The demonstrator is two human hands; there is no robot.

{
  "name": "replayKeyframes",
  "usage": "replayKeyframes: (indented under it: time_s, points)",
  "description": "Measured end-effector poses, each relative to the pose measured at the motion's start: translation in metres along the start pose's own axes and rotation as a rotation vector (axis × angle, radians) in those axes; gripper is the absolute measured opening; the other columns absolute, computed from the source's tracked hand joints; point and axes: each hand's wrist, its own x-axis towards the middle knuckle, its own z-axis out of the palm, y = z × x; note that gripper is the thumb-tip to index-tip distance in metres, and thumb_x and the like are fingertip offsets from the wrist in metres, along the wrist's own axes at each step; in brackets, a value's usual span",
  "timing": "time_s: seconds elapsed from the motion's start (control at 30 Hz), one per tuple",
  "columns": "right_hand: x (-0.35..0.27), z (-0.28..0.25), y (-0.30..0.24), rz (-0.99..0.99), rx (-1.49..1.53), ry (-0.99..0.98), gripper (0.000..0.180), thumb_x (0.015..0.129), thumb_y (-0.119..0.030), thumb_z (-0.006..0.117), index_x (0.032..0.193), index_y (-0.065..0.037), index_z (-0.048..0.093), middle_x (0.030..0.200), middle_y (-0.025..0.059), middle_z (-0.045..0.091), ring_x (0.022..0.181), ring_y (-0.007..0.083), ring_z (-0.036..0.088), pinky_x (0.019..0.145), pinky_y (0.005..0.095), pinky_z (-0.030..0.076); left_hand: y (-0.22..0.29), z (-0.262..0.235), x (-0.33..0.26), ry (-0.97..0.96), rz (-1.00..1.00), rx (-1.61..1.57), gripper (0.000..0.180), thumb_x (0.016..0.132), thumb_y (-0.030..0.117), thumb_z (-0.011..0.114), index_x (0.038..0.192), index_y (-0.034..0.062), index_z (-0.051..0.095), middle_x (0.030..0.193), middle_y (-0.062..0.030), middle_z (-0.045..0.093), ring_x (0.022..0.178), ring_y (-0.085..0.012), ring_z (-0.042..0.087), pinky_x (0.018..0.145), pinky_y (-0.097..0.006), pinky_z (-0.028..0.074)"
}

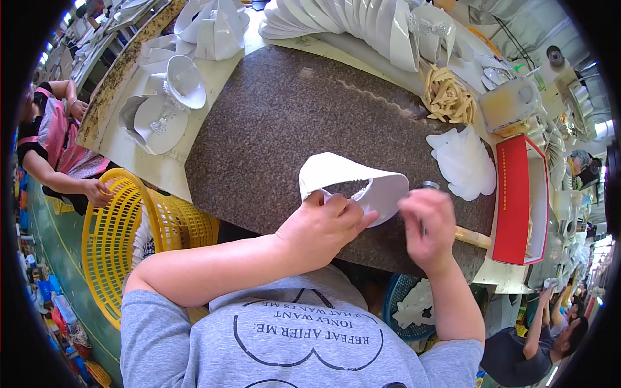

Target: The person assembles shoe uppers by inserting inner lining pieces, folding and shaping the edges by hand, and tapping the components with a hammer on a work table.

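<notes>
My left hand is closed on the near edge of a curved white shoe upper, with the thumb and fingers pinching its rim. The piece stands bent into a loop above the dark stone slab, and a dark gap shows through its opening. Just right of it is my right hand, blurred by motion, so its grip cannot be made out. Behind that hand lies a hammer; its wooden handle points right, and part of it is hidden by my hand.
White flat pieces and a heap of tan strips lie on the right. Nearby stands a red box. Stacked white uppers line the far edge. A yellow basket stands left, beside a person in pink.
</notes>
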Motion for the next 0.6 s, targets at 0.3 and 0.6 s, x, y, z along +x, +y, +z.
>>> replayKeyframes:
  time_s: [0.3,0.6]
  points:
    - [0.029,0.014,0.007,0.748,0.404,-0.351,0.024,0.088,-0.021,0.069,0.101,-0.002,0.063,0.078,0.0163,0.068,0.07,0.0305,0.067,0.066,0.0377,0.051,-0.003,0.006,0.001,0.12,-0.174,-0.26,0.055,0.077,0.015,0.065,0.131,0.0064,0.056,0.114,-0.0079,0.056,0.099,-0.0234,0.057,0.087,-0.037,0.047]
    - [0.006,0.038,-0.043,0.799,0.401,-0.333,0.03,0.094,-0.03,0.06,0.091,-0.001,0.053,0.07,0.0226,0.063,0.068,0.0441,0.063,0.059,0.0497,0.048,-0.019,-0.016,-0.029,0.165,0.0,-0.179,0.037,0.076,0.025,0.075,0.104,0.0023,0.067,0.102,-0.0081,0.059,0.085,-0.0223,0.061,0.073,-0.034,0.053]
